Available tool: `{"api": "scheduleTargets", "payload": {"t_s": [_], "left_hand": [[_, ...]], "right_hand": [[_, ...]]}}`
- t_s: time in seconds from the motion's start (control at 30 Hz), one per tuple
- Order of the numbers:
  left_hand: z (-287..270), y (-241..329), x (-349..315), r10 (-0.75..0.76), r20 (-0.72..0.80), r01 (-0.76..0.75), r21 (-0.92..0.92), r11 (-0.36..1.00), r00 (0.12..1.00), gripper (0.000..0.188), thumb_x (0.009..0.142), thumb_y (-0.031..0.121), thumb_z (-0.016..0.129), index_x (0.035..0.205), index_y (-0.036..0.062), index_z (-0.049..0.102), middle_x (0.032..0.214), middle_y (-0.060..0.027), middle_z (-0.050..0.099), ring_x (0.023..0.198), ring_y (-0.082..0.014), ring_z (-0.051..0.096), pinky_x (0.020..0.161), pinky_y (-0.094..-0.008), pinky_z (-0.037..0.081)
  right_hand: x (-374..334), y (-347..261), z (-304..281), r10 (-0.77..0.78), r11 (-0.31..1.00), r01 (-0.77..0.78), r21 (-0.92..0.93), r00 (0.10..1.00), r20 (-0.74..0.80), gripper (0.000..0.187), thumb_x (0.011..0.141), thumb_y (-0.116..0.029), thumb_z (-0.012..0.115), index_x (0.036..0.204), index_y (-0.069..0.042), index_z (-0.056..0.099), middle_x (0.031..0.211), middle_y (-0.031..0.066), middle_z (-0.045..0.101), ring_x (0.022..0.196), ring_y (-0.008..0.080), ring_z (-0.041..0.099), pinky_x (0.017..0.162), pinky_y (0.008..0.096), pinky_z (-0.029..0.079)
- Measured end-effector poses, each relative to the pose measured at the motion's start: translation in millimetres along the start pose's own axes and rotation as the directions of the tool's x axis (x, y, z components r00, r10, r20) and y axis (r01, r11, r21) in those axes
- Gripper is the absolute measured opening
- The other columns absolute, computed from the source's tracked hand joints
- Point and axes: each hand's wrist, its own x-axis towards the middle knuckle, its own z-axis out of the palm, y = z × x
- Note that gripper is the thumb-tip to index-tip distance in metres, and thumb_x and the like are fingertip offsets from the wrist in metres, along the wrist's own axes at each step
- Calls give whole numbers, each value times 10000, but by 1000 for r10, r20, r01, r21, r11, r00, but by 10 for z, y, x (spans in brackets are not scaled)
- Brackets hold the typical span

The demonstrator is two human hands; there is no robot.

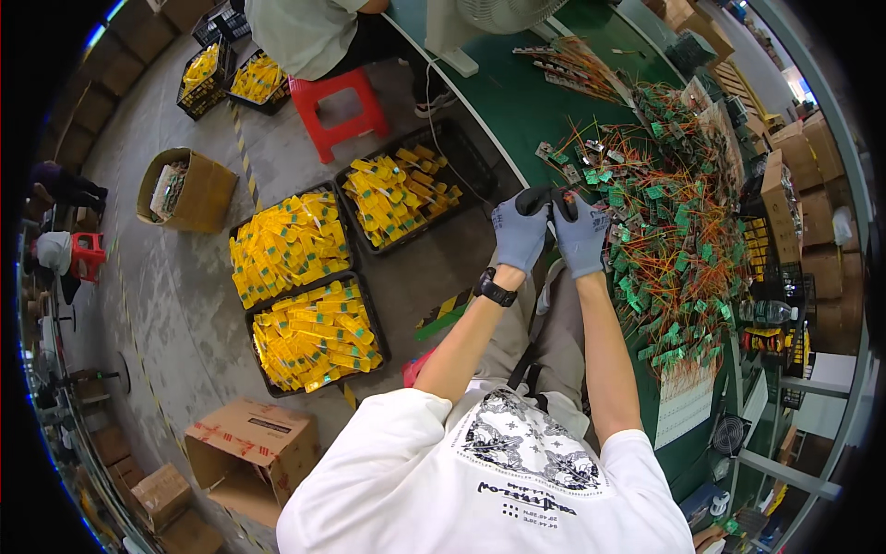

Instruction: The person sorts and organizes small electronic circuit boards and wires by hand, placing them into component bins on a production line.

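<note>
My left hand (520,229) and my right hand (580,236) wear blue-grey gloves with black fingertips. They meet in front of me at the edge of the green table (517,111). Fingers and thumbs are pinched together on both hands, and whatever lies between them is too small and covered to name. To the right of my right hand spreads a large heap of small green circuit boards with orange wires (664,208). Several loose boards lie near my fingertips. A black watch (496,287) is on my left wrist.
Black crates of yellow pieces (291,242) stand on the floor at left, beside a red stool (338,111) and a seated person (300,37). A white fan (508,14) is on the table's far end. Cardboard boxes (251,452) lie lower left; a metal shelf frame (789,475) runs along the right.
</note>
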Motion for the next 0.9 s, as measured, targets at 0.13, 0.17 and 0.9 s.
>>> {"api": "scheduleTargets", "payload": {"t_s": [0.13, 0.17, 0.9], "left_hand": [[5, -15, 143, 33, 35, -30, -75, 997, 999, 241, 809, 28, 609, 1033, 11, 695, 891, -133, 708, 797, -135, 660, 725, -272, 497], [94, 25, 234, 67, 25, -66, -47, 997, 997, 236, 813, 47, 618, 1034, 11, 692, 902, -136, 707, 812, -173, 673, 738, -282, 504], [506, -381, 1354, 254, 303, -394, 647, 653, 919, 246, 848, 245, 612, 1012, 62, 625, 1050, -127, 623, 1056, -311, 557, 958, -429, 414]], "right_hand": [[156, 1, -68, 13, 995, -18, -94, 998, -53, 279, 866, -312, 639, 866, -34, 651, 771, 180, 667, 721, 335, 647, 644, 411, 477], [278, 24, -103, 48, 987, -59, -151, 996, -76, 308, 868, -339, 636, 864, -31, 650, 788, 187, 669, 746, 350, 648, 661, 418, 481], [3609, 988, 236, -138, 890, 235, -390, 956, 260, 614, 847, -429, 625, 1337, -83, 494, 1323, 185, 513, 1219, 346, 495, 1028, 399, 400]]}}
